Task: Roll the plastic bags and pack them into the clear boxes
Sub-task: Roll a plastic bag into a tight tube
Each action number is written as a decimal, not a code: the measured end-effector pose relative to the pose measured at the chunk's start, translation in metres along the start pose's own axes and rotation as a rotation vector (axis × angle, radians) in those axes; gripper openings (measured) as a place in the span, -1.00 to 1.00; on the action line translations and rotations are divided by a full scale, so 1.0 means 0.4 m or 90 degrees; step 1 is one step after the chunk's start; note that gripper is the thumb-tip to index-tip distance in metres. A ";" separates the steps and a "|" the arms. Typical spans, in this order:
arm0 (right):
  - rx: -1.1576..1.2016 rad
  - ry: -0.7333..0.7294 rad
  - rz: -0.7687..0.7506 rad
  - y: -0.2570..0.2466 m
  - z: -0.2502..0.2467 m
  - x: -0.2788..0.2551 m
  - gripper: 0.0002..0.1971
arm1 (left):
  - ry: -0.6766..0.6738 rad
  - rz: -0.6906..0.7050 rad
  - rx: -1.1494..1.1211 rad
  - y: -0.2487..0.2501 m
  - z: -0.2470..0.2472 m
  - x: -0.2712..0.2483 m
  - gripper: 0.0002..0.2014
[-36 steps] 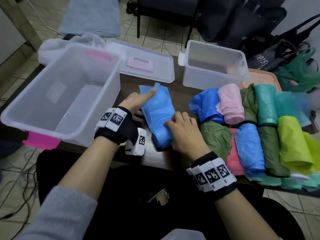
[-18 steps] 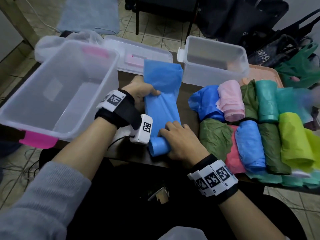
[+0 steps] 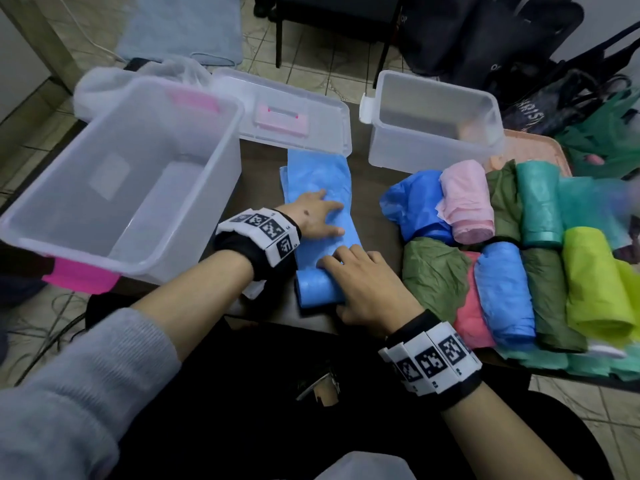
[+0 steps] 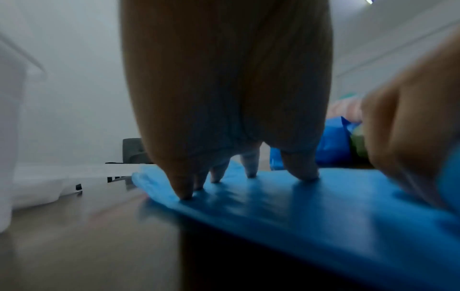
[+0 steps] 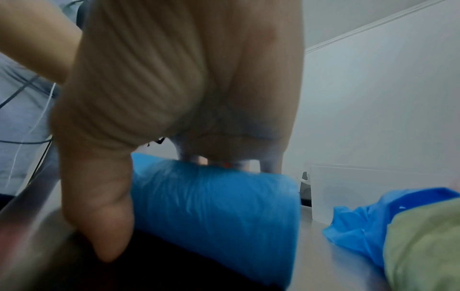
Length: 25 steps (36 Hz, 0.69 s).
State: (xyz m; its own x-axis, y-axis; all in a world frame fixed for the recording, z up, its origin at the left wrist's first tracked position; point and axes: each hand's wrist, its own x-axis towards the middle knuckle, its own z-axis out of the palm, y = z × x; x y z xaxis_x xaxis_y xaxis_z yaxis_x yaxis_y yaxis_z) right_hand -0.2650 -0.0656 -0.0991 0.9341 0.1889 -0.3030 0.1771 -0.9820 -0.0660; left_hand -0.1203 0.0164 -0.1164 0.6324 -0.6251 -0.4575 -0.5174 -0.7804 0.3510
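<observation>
A light blue plastic bag [image 3: 320, 174] lies lengthwise on the dark table, its near end wound into a roll [image 3: 317, 289]. My left hand [image 3: 320, 216] lies flat on the bag's unrolled part, fingertips [image 4: 302, 175] pressing the plastic down. My right hand [image 3: 353, 271] grips the roll, fingers curled over its top and thumb [image 5: 104, 206] against its near side. A large clear box [image 3: 86, 252] with pink latches stands empty at the left. A smaller clear box [image 3: 426, 150] stands at the back right.
Several rolled bags [image 3: 502, 289] in blue, pink, green, teal and yellow-green lie packed together right of my right hand. A clear lid [image 3: 287, 112] with a pink handle lies behind the blue bag. A pink tray [image 3: 533, 147] is under the far rolls. Dark bags stand beyond the table.
My left hand had lifted the bag's far part off the table; now that part lies flat and the hand presses on it. My right hand has stayed on the roll.
</observation>
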 end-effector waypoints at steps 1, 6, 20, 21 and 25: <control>0.001 -0.006 -0.001 0.001 0.000 0.000 -0.39 | -0.019 -0.004 0.016 -0.003 0.011 0.002 -0.31; 0.008 -0.027 0.002 0.004 -0.001 0.011 -0.40 | -0.070 -0.009 0.054 -0.003 0.009 -0.004 -0.26; 0.109 -0.034 -0.038 -0.026 -0.023 0.015 -0.65 | -0.105 0.017 0.061 -0.009 -0.009 -0.015 -0.45; 0.121 -0.035 -0.035 -0.030 -0.016 0.015 -0.63 | -0.101 0.024 0.063 -0.010 -0.009 -0.018 -0.45; 0.146 -0.022 -0.011 -0.036 0.006 0.009 -0.53 | -0.084 0.037 0.070 -0.015 -0.006 -0.022 -0.46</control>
State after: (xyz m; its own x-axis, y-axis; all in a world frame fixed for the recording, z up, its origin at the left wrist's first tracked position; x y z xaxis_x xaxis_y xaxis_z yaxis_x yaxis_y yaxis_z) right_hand -0.2652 -0.0506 -0.1015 0.9199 0.2093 -0.3316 0.1143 -0.9520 -0.2839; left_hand -0.1214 0.0264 -0.1125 0.5224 -0.6562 -0.5444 -0.6153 -0.7322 0.2921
